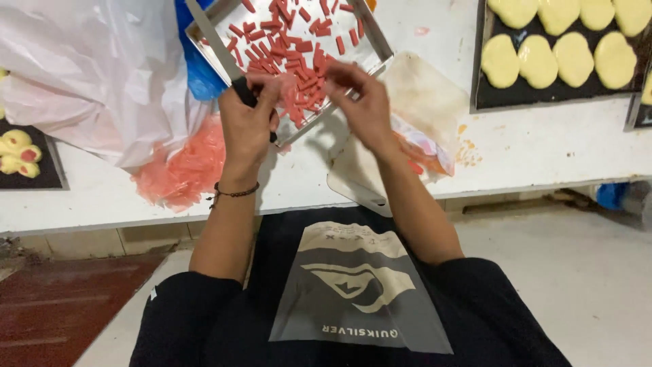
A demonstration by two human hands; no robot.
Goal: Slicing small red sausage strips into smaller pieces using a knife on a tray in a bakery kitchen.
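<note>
- A metal tray (372, 35) on the white table (530, 153) is already well covered with short red sausage pieces (292, 47), so much of the cutting appears done.
- A heap of pink peeled casings (182, 166) lies at the table's near edge, under a white plastic bag (88, 75), which suggests many sausages have been stripped.
- A packet (424, 146) with some red pieces showing is seen beside the cutting board (421, 88), so some work is judged to remain.
- A knife (216, 46) is held in the left hand (248, 119), fingers closed round its black handle, the blade pointing up over the tray.
- A pinkish sausage bit (288, 88) is pinched between both hands; the right hand (363, 102) is closed narrowly on it at its fingertips.
- The pieces look small, smooth, reddish-pink and roughly equal in length.
- Pale yellow dough shapes (557, 47) are laid on a dark tray (543, 100) at the far right.
</note>
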